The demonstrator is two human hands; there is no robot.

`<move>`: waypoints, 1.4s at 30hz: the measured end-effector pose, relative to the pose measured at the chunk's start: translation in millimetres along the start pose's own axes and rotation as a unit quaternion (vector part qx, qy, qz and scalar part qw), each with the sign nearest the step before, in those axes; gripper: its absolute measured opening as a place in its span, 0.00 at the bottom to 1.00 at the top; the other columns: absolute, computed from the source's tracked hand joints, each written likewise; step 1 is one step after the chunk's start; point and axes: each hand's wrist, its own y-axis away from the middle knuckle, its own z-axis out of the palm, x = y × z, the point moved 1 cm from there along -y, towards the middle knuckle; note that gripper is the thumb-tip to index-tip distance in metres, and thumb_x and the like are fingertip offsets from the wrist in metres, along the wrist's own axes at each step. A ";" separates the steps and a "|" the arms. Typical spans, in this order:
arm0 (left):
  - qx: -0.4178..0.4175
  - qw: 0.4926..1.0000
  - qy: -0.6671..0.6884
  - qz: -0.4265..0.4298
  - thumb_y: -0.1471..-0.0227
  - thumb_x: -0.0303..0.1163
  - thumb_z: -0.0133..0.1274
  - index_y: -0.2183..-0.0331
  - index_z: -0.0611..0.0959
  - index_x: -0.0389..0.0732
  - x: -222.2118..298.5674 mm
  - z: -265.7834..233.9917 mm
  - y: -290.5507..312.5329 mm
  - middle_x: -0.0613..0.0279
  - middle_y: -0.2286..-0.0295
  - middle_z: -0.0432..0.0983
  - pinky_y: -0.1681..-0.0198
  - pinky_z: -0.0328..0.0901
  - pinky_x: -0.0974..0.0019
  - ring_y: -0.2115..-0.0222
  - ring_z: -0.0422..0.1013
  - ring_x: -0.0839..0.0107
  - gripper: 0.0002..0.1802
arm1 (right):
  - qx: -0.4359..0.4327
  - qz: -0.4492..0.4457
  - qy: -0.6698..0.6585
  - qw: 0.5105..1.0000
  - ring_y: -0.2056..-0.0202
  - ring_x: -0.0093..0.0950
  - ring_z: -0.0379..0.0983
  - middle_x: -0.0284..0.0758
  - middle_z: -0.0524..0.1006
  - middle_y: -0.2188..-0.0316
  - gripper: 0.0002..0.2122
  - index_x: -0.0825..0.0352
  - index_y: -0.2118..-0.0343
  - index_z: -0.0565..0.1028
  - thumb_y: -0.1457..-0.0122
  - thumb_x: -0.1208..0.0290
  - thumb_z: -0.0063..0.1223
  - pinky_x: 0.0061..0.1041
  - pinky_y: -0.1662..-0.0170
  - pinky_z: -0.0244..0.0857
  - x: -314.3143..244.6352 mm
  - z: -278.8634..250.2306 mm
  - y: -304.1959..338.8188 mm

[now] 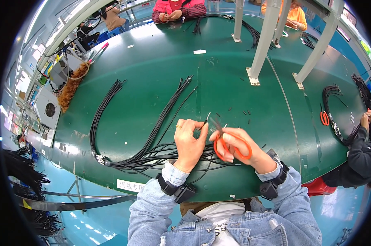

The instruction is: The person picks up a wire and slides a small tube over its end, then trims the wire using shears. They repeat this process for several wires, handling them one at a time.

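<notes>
Centre of frame, low: my left hand (pixel 189 141) pinches the end of a thin black wire (pixel 205 119) between thumb and forefinger, tip pointing up and right. The other fingers (pixel 184 124) are curled in beside them. A ring shows on one finger.

My right hand (pixel 241 145) sits just right of the left, fingers threaded through the loops of orange-handled scissors (pixel 230 147) and closed on them. The blades (pixel 216 124) point up and left, close to the wire tip; I cannot tell whether they touch it or how far they stand apart.

Below and left of both hands: a bundle of black wires (pixel 152 153) lying on the green worktop (pixel 152 74), strands fanning up toward centre frame, one loop arching far left. The held wire runs down into this bundle. Near the bundle's left end, at the worktop's lower edge, a small pale connector-like piece (pixel 100 159); detail too small to tell.

Short black offcuts (pixel 245 112) scattered on the worktop above and right of my hands.

Both wrists carry black straps with small boxes (pixel 181 190). Denim sleeves.

Right edge of frame: another person's hand (pixel 365 119) at a second heap of black wires (pixel 341 131), with another orange scissors (pixel 324 118) lying beside it. Top of frame: two more people seated at the far side. Grey metal posts (pixel 265 37) stand on the worktop, upper right.
</notes>
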 end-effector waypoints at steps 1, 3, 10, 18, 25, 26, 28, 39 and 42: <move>0.006 1.000 -0.006 0.005 0.64 0.21 0.59 0.81 0.75 0.36 -0.1 -0.7 -0.4 0.63 0.82 0.70 0.75 0.59 0.69 0.78 0.64 0.70 0.07 | -0.026 0.024 -0.011 0.999 0.85 0.18 0.59 0.33 0.67 0.83 0.15 0.74 0.59 0.68 0.39 0.65 0.36 0.17 0.82 0.54 2.2 2.8 0.4; 0.008 1.000 -0.006 0.007 0.64 0.21 0.58 0.81 0.75 0.36 -0.2 -1.3 -1.0 0.63 0.82 0.69 0.75 0.60 0.69 0.78 0.64 0.69 0.07 | -0.051 0.049 -0.021 0.997 0.85 0.19 0.59 0.34 0.67 0.83 0.16 0.74 0.59 0.68 0.39 0.64 0.36 0.18 0.82 0.54 4.3 4.5 -0.7; 0.003 1.000 0.009 0.009 0.65 0.19 0.58 0.81 0.74 0.36 1.0 0.7 0.5 0.64 0.83 0.69 0.75 0.60 0.68 0.78 0.64 0.69 0.07 | -0.029 0.085 -0.088 0.992 0.88 0.19 0.57 0.34 0.67 0.84 0.17 0.74 0.60 0.68 0.38 0.61 0.35 0.19 0.84 0.54 10.1 -1.5 -4.8; -0.010 1.000 0.016 0.009 0.66 0.19 0.60 0.81 0.75 0.37 2.3 1.9 1.4 0.64 0.83 0.69 0.75 0.59 0.68 0.78 0.63 0.69 0.09 | -0.014 0.083 -0.082 0.993 0.89 0.18 0.56 0.34 0.66 0.86 0.18 0.73 0.60 0.68 0.37 0.60 0.34 0.19 0.85 0.53 9.2 -1.5 -5.0; -0.013 1.000 0.009 0.017 0.66 0.20 0.60 0.81 0.75 0.37 2.1 2.6 1.6 0.64 0.83 0.70 0.75 0.59 0.68 0.78 0.64 0.69 0.09 | -0.014 0.070 -0.050 0.996 0.90 0.17 0.55 0.31 0.66 0.87 0.18 0.73 0.62 0.69 0.37 0.61 0.33 0.16 0.86 0.52 9.8 -2.7 -5.7; -0.013 1.000 0.009 0.018 0.66 0.20 0.60 0.81 0.75 0.37 2.0 2.7 1.6 0.64 0.83 0.70 0.75 0.59 0.68 0.78 0.64 0.69 0.09 | -0.014 0.067 -0.042 0.997 0.90 0.16 0.55 0.31 0.65 0.87 0.17 0.73 0.62 0.69 0.37 0.61 0.33 0.16 0.87 0.52 10.0 -3.0 -5.9; -0.014 1.000 0.009 0.019 0.65 0.20 0.60 0.81 0.75 0.37 1.7 2.9 1.7 0.64 0.83 0.70 0.75 0.59 0.68 0.78 0.64 0.69 0.08 | -0.009 0.068 -0.037 0.997 0.91 0.16 0.56 0.30 0.66 0.88 0.16 0.72 0.63 0.70 0.37 0.61 0.36 0.15 0.87 0.52 10.9 -3.8 -6.2; -0.022 1.000 0.011 0.005 0.64 0.21 0.59 0.81 0.75 0.37 -2.5 3.7 2.5 0.64 0.82 0.70 0.75 0.59 0.69 0.78 0.64 0.70 0.08 | -0.008 0.138 0.115 0.984 0.89 0.14 0.58 0.28 0.66 0.87 0.12 0.70 0.63 0.70 0.39 0.65 0.41 0.13 0.87 0.51 2.8 -3.5 -5.9; -0.023 1.000 0.017 0.003 0.63 0.22 0.59 0.81 0.76 0.37 -4.4 5.3 3.2 0.64 0.82 0.71 0.75 0.60 0.69 0.78 0.64 0.70 0.07 | -0.008 0.114 0.113 0.987 0.87 0.13 0.59 0.29 0.68 0.84 0.10 0.70 0.62 0.69 0.41 0.68 0.45 0.12 0.85 0.52 -2.6 -7.5 -4.6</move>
